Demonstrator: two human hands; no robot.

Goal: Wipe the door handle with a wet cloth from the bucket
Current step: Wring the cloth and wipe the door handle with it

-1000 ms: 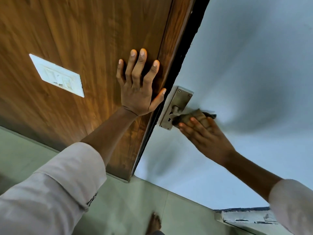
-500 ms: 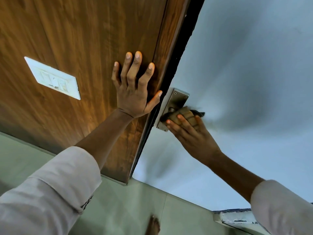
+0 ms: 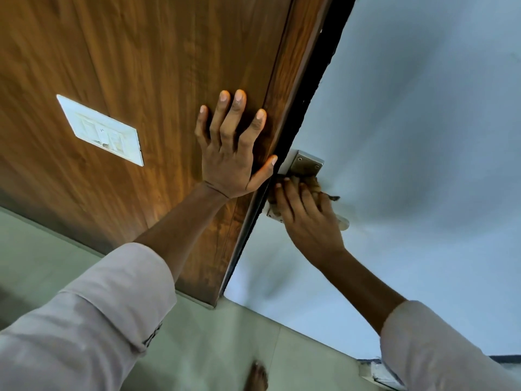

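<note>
1. Against a wood-grain panel on the left of the head view, the person's left hand lies flat, fingers spread wide and holding nothing; the thumb reaches toward the dark gap at the door's edge. A white switch plate sits on the same panel, well apart from the hand.

2. Right of that gap is a pale, plain door. On it, close to its edge, is a metal handle plate with a screw showing at its upper corner.

3. The right hand presses a brownish cloth against the middle of the plate. Its fingers lie curved over the cloth, pinning it to the metal rather than clenching it. A dark corner of cloth pokes out to the right.

4. The pale rounded tip of the door handle shows just beyond the knuckles — the rest is hidden under the hand.

5. The cloth looks soft and limp, likely light and easy to wrap around the lever. The handle looks rigid and smooth — probably slick when wet, so wrapping the cloth round the lever should serve better than flat pressure.

6. No bucket is in view. A bare foot shows, blurred, on the floor below.
</note>
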